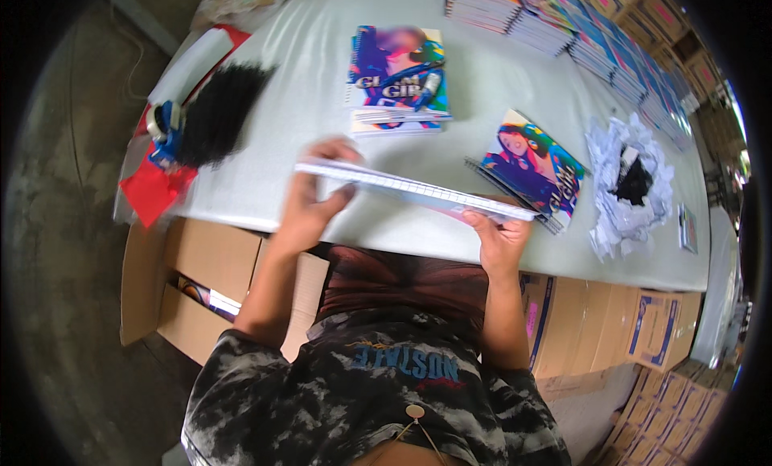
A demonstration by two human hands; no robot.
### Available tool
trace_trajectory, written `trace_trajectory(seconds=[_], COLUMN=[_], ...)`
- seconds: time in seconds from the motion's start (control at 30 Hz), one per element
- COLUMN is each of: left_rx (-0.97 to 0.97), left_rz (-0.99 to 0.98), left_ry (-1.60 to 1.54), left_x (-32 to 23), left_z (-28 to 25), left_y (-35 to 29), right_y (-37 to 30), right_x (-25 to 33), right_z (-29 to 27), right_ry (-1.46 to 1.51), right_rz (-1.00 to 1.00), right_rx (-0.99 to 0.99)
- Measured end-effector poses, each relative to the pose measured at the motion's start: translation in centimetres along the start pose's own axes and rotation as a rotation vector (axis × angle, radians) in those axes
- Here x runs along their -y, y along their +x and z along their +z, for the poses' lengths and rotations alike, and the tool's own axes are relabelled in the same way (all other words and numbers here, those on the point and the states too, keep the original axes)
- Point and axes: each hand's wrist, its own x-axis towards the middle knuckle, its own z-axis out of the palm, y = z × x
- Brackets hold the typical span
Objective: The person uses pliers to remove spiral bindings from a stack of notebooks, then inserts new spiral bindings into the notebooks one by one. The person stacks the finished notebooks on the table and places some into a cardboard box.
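Both my hands hold a spiral notebook [412, 188] edge-on above the table, its long white edge facing up. My left hand [315, 199] is closed around its left end, somewhat blurred. At the other end, my right hand [498, 234] pinches a corner between thumb and fingers. Just beyond my right hand lies a colourful spiral notebook [535, 167], turned at an angle, its black coil toward me. Farther back, a small stack of similar notebooks [400, 68] rests on the table, with a dark pen-like item [426, 86] on top.
On the left of the white-covered table [297, 72] are a black bristly bundle [223, 112], a blue tape dispenser [166, 136] and red sheets [153, 194]. Crumpled white paper [599, 217] cradles something black. Notebook stacks [591, 64] line the back right. An open carton [205, 253] stands below left.
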Motion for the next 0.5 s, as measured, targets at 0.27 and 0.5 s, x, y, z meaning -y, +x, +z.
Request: trace_trajectory(seconds=[0.27, 0.5], left_rx=[0.089, -0.609], left_rz=[-0.090, -0.083], left_ry=[0.482, 1.928], left_x=[6.8, 11.3], left_z=[-0.2, -17.7], left_y=[0.6, 10.3], right_y=[-0.3, 0.8], right_x=[-0.7, 0.1], right_z=[-1.8, -0.4], right_ry=[-0.086, -0.113], right_rz=[0.125, -0.068], right_rx=[0.138, 0.258])
